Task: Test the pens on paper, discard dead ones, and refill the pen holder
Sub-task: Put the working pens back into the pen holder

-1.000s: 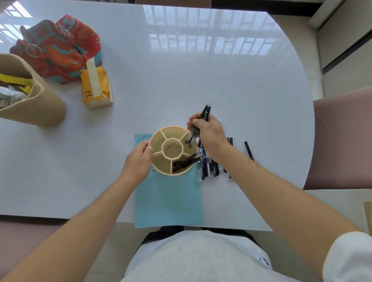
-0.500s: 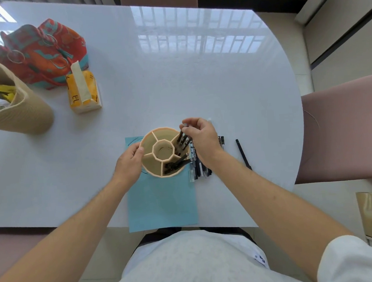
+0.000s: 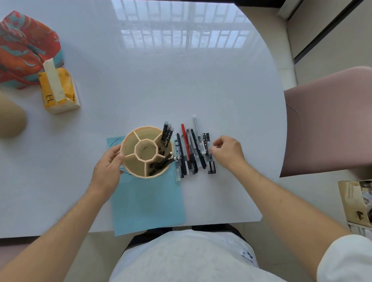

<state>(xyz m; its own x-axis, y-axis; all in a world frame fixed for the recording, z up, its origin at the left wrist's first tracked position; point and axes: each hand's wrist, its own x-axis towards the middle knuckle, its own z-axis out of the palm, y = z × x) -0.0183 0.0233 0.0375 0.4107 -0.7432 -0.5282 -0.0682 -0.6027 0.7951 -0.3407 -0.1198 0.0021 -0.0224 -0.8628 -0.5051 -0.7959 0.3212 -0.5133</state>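
I am refilling the pen holder [image 3: 147,151], which stands at frame centre on the blue paper [image 3: 147,200] on the desk [image 3: 154,77]. My left hand [image 3: 107,168] grips its wall. My right hand [image 3: 226,151] sits just right of the row of pens [image 3: 192,153], its fingers [image 3: 214,148] curled loosely at the rightmost pen; I cannot tell whether they pinch it yet. Next, I judge, comes lifting one pen cleanly without scattering its neighbours.

Glossy white table [image 3: 177,86], matt blue paper [image 3: 147,205], smooth plastic pen holder [image 3: 128,145]
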